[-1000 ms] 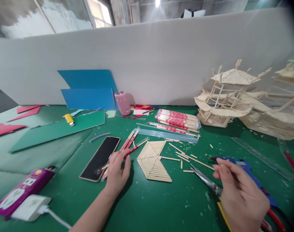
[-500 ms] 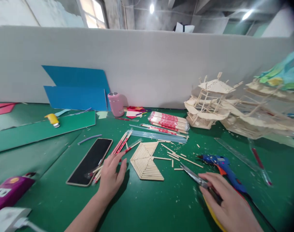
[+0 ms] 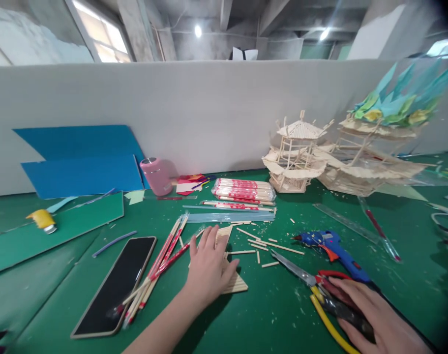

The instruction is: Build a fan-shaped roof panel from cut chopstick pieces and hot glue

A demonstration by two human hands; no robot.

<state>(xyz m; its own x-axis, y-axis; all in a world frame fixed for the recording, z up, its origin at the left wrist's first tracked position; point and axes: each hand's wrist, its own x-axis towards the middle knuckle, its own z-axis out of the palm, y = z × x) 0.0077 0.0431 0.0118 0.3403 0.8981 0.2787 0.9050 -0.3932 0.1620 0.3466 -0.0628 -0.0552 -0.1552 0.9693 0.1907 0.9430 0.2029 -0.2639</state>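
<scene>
My left hand (image 3: 209,265) lies flat, fingers spread, on a fan-shaped panel of glued wooden sticks (image 3: 237,283), covering most of it. Wrapped chopsticks (image 3: 155,265) lie just left of that hand, beside a black phone (image 3: 115,285). My right hand (image 3: 378,319) rests at the lower right on the red and yellow handles of scissors (image 3: 295,269), whose blades point up and left. How its fingers close round the handles is unclear. A blue glue gun (image 3: 332,247) lies just beyond the scissors.
Loose cut sticks (image 3: 262,246) scatter on the green mat. A pack of chopsticks (image 3: 244,190), a pink cup (image 3: 156,176) and blue boards (image 3: 79,157) stand at the back. Stick-built model houses (image 3: 301,157) fill the back right. A clear ruler (image 3: 345,222) lies right.
My left hand moved right from the wrapped chopsticks onto the stick panel. My right hand settled on the scissor handles. The view swung right and tilted up.
</scene>
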